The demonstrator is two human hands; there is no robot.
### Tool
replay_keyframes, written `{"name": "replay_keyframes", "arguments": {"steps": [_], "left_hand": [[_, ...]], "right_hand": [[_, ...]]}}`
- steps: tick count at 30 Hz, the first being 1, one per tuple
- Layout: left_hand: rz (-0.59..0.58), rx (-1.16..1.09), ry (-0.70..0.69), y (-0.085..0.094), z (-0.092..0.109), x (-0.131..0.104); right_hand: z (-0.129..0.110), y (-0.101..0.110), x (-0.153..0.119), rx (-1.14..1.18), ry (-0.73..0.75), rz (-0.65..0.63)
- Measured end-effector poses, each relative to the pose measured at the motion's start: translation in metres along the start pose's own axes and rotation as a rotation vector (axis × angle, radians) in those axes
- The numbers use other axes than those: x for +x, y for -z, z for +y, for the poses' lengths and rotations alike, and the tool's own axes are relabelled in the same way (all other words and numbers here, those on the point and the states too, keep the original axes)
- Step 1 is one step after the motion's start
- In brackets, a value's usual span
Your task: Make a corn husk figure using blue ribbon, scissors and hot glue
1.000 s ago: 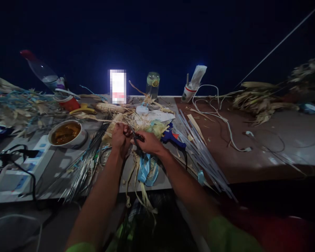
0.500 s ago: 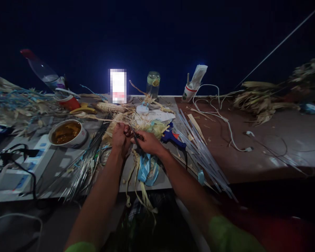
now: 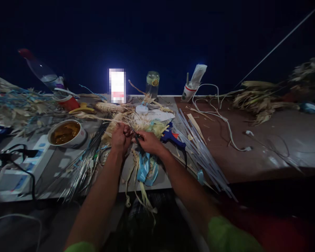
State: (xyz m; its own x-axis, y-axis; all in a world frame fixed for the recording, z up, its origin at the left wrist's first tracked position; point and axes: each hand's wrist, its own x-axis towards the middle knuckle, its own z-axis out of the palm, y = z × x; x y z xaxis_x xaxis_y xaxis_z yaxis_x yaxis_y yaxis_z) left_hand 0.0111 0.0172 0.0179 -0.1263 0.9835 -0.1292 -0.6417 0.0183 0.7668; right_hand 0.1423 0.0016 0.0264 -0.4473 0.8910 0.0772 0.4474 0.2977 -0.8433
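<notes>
My left hand (image 3: pixel 119 138) is closed in a pinch at the middle of the table. A thin strip of dried corn husk (image 3: pixel 99 119) runs leftward from its fingers. My right hand (image 3: pixel 150 141), close beside it, is closed around dark-handled scissors (image 3: pixel 134 131), whose blades point up and left towards the left fingertips. Exactly where the blades meet the husk is too small to tell. Below the hands lies a loop of light blue ribbon (image 3: pixel 144 169) with pale husk strips (image 3: pixel 144 199) hanging over the table edge. A blue glue gun (image 3: pixel 172 136) rests just right of my right hand.
Thin metal wires (image 3: pixel 81 171) lie left, clear glue sticks (image 3: pixel 207 157) right. A bowl of brown liquid (image 3: pixel 77 140) stands near a power strip (image 3: pixel 36 157). Behind are a corn cob (image 3: pixel 109 107), a glass jar (image 3: pixel 152 85), a bright screen (image 3: pixel 117 84) and a paper cup (image 3: pixel 189 91).
Both hands keep nearly the same pose and grip. The whole view has shifted very slightly; nothing on the table has visibly moved.
</notes>
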Motion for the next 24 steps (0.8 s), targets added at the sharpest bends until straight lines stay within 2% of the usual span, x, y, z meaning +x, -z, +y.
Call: {"name": "replay_keyframes", "arguments": {"steps": [4, 8, 11, 16, 19, 24], "left_hand": [[0.014, 0.032, -0.055, -0.004, -0.001, -0.003], [0.017, 0.200, -0.078, -0.005, -0.004, -0.006], [0.005, 0.328, -0.116, -0.005, -0.008, -0.008], [-0.108, 0.430, -0.099, -0.006, -0.009, -0.010], [-0.171, 0.491, -0.055, -0.007, -0.009, -0.011], [-0.239, 0.552, -0.069, -0.003, -0.015, -0.009]], "right_hand": [[0.007, -0.001, 0.004, 0.136, -0.052, 0.107], [0.011, 0.005, 0.009, 0.411, -0.113, 0.284], [0.012, 0.012, 0.012, 0.513, -0.134, 0.367], [0.012, 0.018, 0.013, 0.590, -0.142, 0.421], [0.012, 0.018, 0.014, 0.682, -0.145, 0.454], [0.013, 0.015, 0.015, 0.749, -0.134, 0.468]]}}
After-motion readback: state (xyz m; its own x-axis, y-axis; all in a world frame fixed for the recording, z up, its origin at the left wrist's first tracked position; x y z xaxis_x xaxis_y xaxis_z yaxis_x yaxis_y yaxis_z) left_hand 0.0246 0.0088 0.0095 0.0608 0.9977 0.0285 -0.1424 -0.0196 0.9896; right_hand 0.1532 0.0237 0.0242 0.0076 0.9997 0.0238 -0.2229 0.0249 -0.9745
